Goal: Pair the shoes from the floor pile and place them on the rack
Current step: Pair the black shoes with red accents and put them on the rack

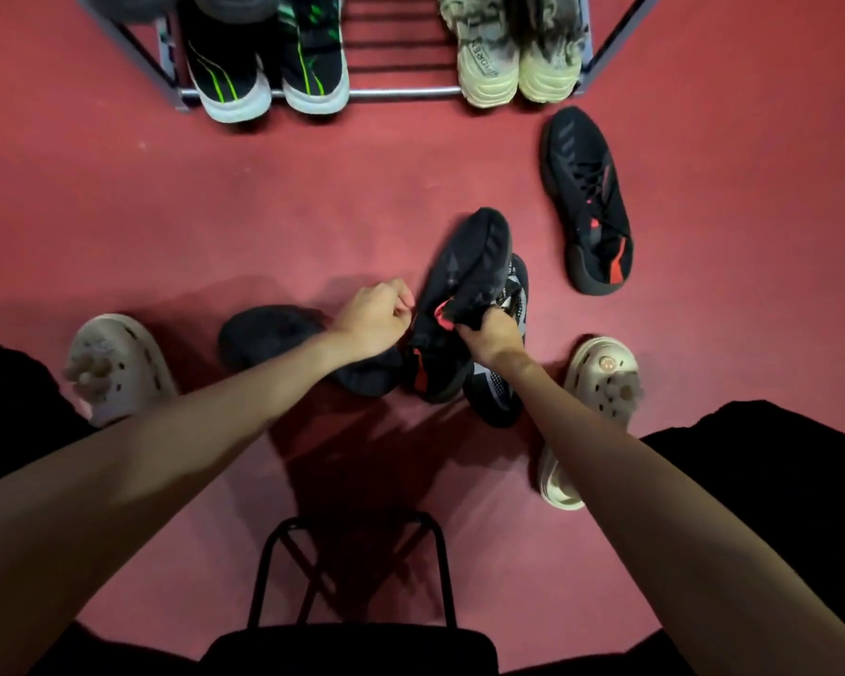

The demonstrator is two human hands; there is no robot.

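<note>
The floor (215, 212) is dull red. On the rack (401, 93) — grey metal — stand black sneakers (264, 61) streaked neon green with white soles, and cream sneakers (518, 56) smudged dark. The held shoe (464, 270) and the loose shoe (586, 197) are black with red-orange accents. The clogs (601, 383) are beige.

Partial raised letters "ORE" on cream sneaker (488, 65) heel, rest unreadable

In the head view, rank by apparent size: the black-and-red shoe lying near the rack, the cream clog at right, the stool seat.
1. stool seat, though nearest the camera
2. black-and-red shoe
3. cream clog, partly hidden by the arm, so unsure
</note>
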